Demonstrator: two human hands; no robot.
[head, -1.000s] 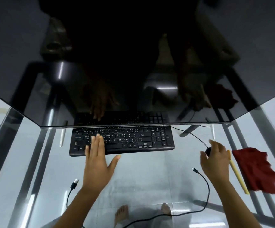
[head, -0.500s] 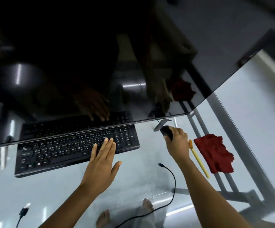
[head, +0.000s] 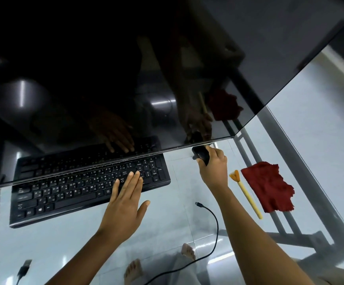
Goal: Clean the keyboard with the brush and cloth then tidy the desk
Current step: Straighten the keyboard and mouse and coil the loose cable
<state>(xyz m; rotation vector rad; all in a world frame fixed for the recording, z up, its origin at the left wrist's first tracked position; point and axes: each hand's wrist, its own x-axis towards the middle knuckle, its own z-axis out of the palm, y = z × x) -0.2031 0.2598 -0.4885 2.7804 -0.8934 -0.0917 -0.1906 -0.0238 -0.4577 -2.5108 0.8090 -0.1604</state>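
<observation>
The left hand (head: 125, 204) lies flat and open, fingers together and stretched forward, their tips resting on the right-hand part of the black rectangular keyboard (head: 88, 186). The right hand (head: 213, 169) is closed around a small black computer mouse (head: 201, 156), held just below the lower edge of the large dark glossy monitor (head: 125, 68).

The keyboard sits on the clear glass desk (head: 177, 202), its long axis running left to right and tilted so that the right end lies farther from the person than the left; its far rows are tucked under the monitor's edge and mirrored in the screen. Just beside the right wrist lies the thin yellow brush (head: 247, 194) with orange bristles, its long axis running diagonally, bristles pointing away from the person and slightly left, handle end nearer and to the right. Right beside it, on the outer side, the crumpled dark red cloth (head: 269, 188) lies spread on the glass. A black cable (head: 215, 225) with a small free plug curls on the desk between the two forearms, and another loose plug (head: 24, 268) rests near the lower left. Bare feet show through the glass below.
</observation>
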